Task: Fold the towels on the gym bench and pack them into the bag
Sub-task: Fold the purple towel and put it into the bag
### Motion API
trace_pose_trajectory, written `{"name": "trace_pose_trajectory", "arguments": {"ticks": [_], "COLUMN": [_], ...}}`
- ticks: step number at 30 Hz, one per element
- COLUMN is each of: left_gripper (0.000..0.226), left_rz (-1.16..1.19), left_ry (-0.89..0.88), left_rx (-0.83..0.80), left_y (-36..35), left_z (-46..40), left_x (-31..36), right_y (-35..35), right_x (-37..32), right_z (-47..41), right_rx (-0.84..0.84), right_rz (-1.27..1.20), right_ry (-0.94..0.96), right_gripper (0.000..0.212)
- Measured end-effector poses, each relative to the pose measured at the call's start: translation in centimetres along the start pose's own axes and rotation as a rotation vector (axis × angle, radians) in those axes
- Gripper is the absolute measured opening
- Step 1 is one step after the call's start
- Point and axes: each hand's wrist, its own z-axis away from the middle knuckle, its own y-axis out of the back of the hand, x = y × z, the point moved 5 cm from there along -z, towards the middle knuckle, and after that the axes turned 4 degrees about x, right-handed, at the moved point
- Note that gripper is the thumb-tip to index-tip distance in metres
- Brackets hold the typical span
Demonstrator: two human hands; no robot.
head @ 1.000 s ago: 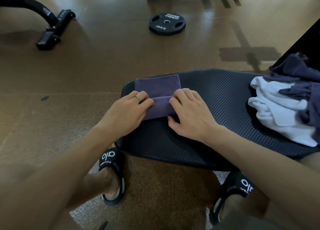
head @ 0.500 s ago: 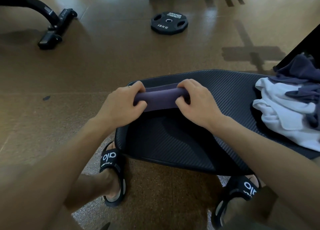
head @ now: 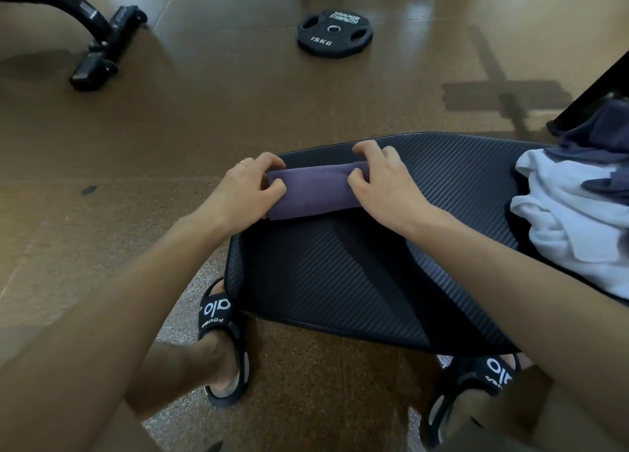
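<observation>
Gripping purple towel (head: 311, 193) ends, left hand (head: 243, 188), right hand (head: 381, 182), seemingly rolled, on bench (head: 340, 281).

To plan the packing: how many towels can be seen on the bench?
3, maybe more hidden. The purple towel is gripped at its ends by both hands. A white towel and a dark blue towel lie heaped at the bench's right end.
</observation>
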Motion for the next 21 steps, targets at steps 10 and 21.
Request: {"name": "trace_pose_trajectory", "arguments": {"ticks": [10, 21], "left_gripper": [0.012, 0.063], "left_rz": [-0.309, -0.478], "left_ry": [-0.187, -0.477], "left_rx": [-0.179, -0.490], "left_y": [-1.4, -6.2], "left_z": [0.9, 6.6], "left_x": [3.0, 10.4], "right_y": [0.8, 4.1], "right_x": [0.3, 2.5], "right_z": [3.3, 11.9], "right_rx": [-0.155, -0.050], "right_rz": [0.060, 0.050], "right_ry": [-0.057, -0.162], "right_gripper": [0.028, 0.023]}}
